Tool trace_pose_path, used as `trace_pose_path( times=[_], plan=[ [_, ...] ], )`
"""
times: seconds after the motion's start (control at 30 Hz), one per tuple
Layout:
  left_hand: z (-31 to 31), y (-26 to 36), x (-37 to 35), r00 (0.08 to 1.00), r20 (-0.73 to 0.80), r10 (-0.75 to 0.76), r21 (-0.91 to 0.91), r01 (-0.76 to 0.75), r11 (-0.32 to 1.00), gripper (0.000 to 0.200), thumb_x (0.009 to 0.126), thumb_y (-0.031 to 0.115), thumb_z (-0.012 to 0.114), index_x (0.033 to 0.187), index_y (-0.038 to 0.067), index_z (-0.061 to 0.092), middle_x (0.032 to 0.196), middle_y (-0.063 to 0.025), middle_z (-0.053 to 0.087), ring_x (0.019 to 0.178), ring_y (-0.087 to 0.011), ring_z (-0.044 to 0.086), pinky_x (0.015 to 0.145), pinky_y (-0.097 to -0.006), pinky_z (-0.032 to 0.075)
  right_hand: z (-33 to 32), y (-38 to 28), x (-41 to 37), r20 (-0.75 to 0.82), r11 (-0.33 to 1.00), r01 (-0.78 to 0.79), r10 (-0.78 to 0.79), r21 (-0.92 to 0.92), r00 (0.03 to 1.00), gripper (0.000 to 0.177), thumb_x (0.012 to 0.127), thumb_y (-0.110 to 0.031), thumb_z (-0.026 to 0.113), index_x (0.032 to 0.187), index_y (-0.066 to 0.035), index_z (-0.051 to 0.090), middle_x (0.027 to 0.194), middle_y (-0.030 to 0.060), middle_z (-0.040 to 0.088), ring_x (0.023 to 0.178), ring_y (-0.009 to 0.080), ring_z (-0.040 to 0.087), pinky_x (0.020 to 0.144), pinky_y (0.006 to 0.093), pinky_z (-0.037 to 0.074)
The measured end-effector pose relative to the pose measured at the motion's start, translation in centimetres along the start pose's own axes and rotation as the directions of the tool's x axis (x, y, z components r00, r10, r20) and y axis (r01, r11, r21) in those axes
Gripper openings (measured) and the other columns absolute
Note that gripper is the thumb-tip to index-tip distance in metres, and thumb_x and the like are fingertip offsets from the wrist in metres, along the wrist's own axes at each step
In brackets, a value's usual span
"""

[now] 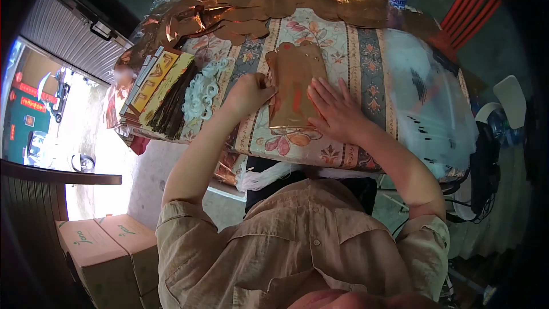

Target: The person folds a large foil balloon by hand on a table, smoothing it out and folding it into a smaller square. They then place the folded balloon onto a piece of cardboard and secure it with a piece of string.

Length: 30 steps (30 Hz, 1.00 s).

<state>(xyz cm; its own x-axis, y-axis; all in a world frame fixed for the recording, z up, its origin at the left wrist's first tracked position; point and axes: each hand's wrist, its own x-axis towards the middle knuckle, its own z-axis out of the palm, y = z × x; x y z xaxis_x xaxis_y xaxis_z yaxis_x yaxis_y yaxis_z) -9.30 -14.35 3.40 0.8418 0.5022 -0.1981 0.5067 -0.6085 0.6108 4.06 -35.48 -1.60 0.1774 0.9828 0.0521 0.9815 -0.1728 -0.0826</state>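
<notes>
Gold paper (291, 80) lies mid-table on the flowered cloth (349, 46), straight in front of you. Your right hand (334, 109) rests flat on its right side with the fingers spread, probably to pin the sheet so it cannot slide. Your left hand (249, 94) is curled at the left edge, thumb and fingers closed on the paper (the exact pinch is hard to see). Gold cards (154, 83) and white cord (203, 88) sit near your left.
</notes>
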Motion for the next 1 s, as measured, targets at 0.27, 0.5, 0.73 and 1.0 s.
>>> trace_pose_path(
  times=[0.27, 0.5, 0.73, 1.0],
  plan=[
    [0.7, -1.7, 1.7, 1.000, 0.025, -0.017, -0.274, 0.023, 0.961, 0.017, 0.075, 0.017, 0.071, 0.072, 0.001, 0.063, 0.064, -0.0053, 0.061, 0.058, -0.0124, 0.055, 0.058, -0.0294, 0.045, -0.3, 0.0, -0.2, -0.053, 0.997, -0.010, 0.014, 0.076, 0.998, 0.070, 0.093, -0.044, 0.042, 0.145, -0.003, 0.020, 0.150, 0.0155, 0.022, 0.141, 0.0264, 0.017, 0.114, 0.0500, 0.008],
    [0.6, -2.5, 3.1, 0.995, 0.092, 0.045, -0.207, -0.025, 0.978, 0.013, 0.081, 0.013, 0.069, 0.079, 0.002, 0.062, 0.068, -0.0009, 0.061, 0.056, -0.0060, 0.051, 0.050, -0.0223, 0.040, -0.4, 0.2, 0.0, -0.062, 0.989, -0.025, 0.035, 0.146, 0.997, 0.072, 0.094, -0.048, 0.041, 0.145, -0.003, 0.019, 0.151, 0.0152, 0.022, 0.142, 0.0251, 0.016, 0.114, 0.0502, 0.007],
    [0.1, -2.3, 3.2, 0.993, 0.120, -0.002, -0.169, 0.023, 0.985, 0.015, 0.079, 0.014, 0.070, 0.075, 0.003, 0.060, 0.062, 0.0003, 0.057, 0.051, -0.0067, 0.048, 0.049, -0.0238, 0.040, -0.4, 0.0, -0.1, 0.004, 0.997, -0.023, 0.023, 0.075, 1.000, 0.076, 0.092, -0.051, 0.040, 0.146, -0.002, 0.018, 0.151, 0.0171, 0.019, 0.143, 0.0263, 0.012, 0.114, 0.0513, 0.002],
    [-0.6, -1.0, 4.0, 0.996, -0.068, 0.054, 0.153, -0.043, 0.987, 0.027, 0.077, 0.025, 0.071, 0.085, -0.001, 0.068, 0.065, -0.0095, 0.064, 0.055, -0.0147, 0.061, 0.055, -0.0291, 0.048, -0.5, -0.1, 0.0, 0.026, 0.999, -0.011, 0.009, 0.053, 1.000, 0.077, 0.092, -0.049, 0.042, 0.146, -0.002, 0.016, 0.153, 0.0168, 0.015, 0.143, 0.0263, 0.009, 0.114, 0.0510, -0.001]
  ],
)
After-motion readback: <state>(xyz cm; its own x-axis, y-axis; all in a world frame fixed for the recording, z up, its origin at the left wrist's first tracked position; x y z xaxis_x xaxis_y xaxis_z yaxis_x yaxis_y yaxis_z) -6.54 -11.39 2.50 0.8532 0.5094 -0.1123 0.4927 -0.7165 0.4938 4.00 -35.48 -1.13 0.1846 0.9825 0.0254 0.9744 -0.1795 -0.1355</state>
